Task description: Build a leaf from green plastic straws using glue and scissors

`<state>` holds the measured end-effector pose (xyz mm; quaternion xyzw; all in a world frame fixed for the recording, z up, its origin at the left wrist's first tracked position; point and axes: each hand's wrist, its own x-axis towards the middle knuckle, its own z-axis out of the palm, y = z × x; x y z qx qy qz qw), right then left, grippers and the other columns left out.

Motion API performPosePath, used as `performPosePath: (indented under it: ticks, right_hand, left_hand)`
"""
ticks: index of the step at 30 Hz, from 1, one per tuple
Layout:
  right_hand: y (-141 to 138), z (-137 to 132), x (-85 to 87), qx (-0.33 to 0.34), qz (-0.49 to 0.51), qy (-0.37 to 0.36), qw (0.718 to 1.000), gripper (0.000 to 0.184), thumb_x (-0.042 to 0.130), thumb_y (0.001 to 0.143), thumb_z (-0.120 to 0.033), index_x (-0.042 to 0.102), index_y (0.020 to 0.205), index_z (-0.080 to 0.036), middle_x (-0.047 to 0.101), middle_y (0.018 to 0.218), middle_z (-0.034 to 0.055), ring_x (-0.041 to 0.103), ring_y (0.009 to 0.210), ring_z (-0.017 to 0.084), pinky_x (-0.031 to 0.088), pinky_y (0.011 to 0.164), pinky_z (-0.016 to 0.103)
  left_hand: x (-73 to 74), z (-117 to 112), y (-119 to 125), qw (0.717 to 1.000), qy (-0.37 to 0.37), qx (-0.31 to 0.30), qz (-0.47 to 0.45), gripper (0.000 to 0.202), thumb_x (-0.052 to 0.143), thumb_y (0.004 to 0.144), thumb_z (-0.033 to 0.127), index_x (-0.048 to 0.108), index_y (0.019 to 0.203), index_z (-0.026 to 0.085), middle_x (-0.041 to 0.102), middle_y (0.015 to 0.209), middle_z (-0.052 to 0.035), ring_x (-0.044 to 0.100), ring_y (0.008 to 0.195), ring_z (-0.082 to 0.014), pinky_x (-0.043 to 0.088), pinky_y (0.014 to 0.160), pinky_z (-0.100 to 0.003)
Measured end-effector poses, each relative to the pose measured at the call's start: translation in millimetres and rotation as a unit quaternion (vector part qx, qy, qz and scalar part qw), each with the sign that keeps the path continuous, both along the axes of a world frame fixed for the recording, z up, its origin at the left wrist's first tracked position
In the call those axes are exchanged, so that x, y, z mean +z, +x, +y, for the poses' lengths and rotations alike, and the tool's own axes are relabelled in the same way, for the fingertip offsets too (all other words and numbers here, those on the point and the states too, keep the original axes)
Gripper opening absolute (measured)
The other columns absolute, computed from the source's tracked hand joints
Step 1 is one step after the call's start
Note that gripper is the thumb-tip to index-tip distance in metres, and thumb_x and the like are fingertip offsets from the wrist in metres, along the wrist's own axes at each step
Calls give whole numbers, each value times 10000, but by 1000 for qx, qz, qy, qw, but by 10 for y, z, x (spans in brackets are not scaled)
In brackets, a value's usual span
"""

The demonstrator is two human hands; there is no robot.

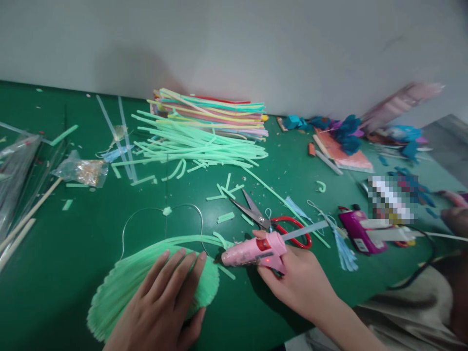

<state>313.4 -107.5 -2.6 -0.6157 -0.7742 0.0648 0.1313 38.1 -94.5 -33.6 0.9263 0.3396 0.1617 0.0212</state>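
My left hand [161, 297] lies over a light-green fan-shaped piece made of pipe cleaners [113, 292], fingers stretched across its top and thumb at its near edge, steadying it. A thin wire loop [126, 222] with a small green tuft [167, 211] arches beyond the piece. My right hand [296, 278] is closed around a pink hot glue gun [244, 251]. Its nozzle is close to the piece's right edge; whether they touch I cannot tell. A pale glue stick [305, 230] sticks out of its back. Red-handled scissors [292, 229] lie open just behind the gun.
Bundled pipe cleaners [204, 141] lie along the wall, with green offcuts [225, 217] scattered nearer. A plastic bag of small gold pieces [84, 170] and wooden sticks [32, 219] are at left. Blue tassels [343, 248] and a purple device [360, 231] lie right, near another person's hand [455, 214].
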Motion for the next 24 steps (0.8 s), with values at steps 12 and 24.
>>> performPosePath:
  ticks: [12,24]
  right_hand:
    - [754,701,192,-354,-103,32,929,371,566,829,-551,560,842,-181,629,778,116,595,711,248,407,607,325]
    - [28,168,184,-73,-40,65,994,283,574,936,-436,624,1015,-170,625,1034,135,591,982,285,500,857,422]
  left_hand:
    - [23,11,23,1000,27,5,1,615,607,793,273,533,1374,85,629,1299,-103,499,1251,-260,164,1196,-404]
    - [-2,32,-6,999,52,-13,10,604,601,793,281,549,1358,73,631,1346,-94,481,1292,-265,145,1211,-412]
